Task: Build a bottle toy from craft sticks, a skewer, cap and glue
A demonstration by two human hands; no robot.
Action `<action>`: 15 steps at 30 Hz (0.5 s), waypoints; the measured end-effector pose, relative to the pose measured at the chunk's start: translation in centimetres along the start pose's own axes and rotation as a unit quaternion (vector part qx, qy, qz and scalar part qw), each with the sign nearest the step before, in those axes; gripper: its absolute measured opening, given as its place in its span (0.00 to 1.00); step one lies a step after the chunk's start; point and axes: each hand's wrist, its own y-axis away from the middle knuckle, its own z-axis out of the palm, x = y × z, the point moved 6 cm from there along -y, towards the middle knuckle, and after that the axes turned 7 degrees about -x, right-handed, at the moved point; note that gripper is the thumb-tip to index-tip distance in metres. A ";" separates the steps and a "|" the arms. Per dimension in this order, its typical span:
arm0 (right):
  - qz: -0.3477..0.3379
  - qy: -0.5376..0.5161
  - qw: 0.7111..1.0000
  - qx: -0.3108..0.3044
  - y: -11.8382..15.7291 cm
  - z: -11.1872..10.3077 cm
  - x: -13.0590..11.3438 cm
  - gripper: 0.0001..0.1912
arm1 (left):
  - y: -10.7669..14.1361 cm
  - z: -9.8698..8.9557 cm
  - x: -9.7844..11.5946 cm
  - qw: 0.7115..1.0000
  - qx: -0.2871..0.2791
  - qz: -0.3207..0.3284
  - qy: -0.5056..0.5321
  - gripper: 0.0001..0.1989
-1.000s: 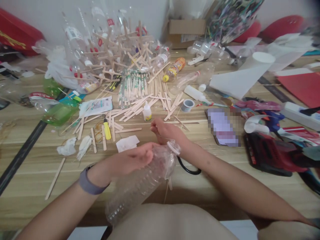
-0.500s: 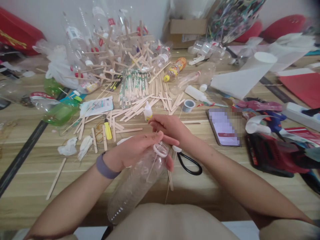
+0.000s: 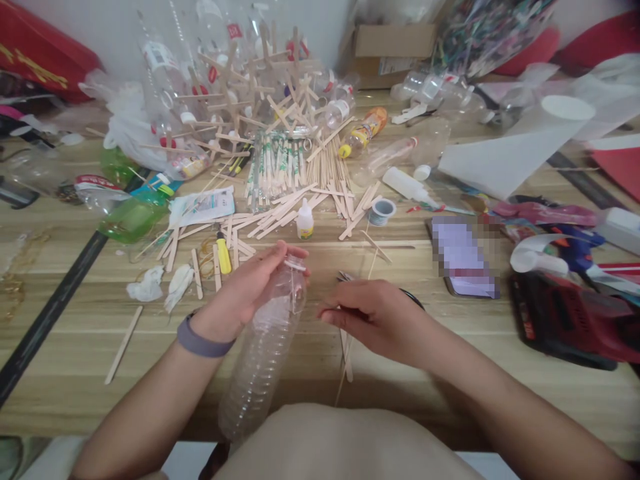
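Observation:
My left hand (image 3: 243, 297) is wrapped round the upper part of a clear plastic bottle (image 3: 260, 367), which leans with its base towards my body and its open neck pointing away. To the right of the neck, apart from it, my right hand (image 3: 375, 317) is closed in a pinch; whatever its fingertips hold is too small to make out. Partly hidden under that hand lies a pair of scissors with a black handle (image 3: 413, 298). Beside and beneath it are wooden craft sticks (image 3: 349, 372) and a thin stick (image 3: 373, 263).
Ahead stand a small glue bottle (image 3: 305, 221) and a spool (image 3: 383, 211). A phone (image 3: 463, 257) and a red power tool (image 3: 565, 320) lie to the right. A yellow-handled tool (image 3: 223, 255) lies left. Plastic bottles (image 3: 165, 70) and many craft sticks crowd the back.
My right hand has come away from the bottle's neck, moving right and towards me over the scissors. My left hand has shifted left with the bottle, which now stands steeper in view.

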 end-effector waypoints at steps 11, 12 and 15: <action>-0.141 0.119 0.979 -0.082 1.2 1.8 -2.6 0.10 | -0.1 -0.7 -0.3 0.999 0.039 0.017 0.016 0.15; -0.158 0.125 0.976 -0.082 1.3 2.1 -2.8 0.10 | -0.2 -0.8 -0.3 0.999 0.040 0.018 0.015 0.15; -0.203 0.129 0.967 -0.084 1.3 3.0 -3.2 0.12 | -0.3 -0.8 -0.3 0.999 0.048 0.016 0.011 0.15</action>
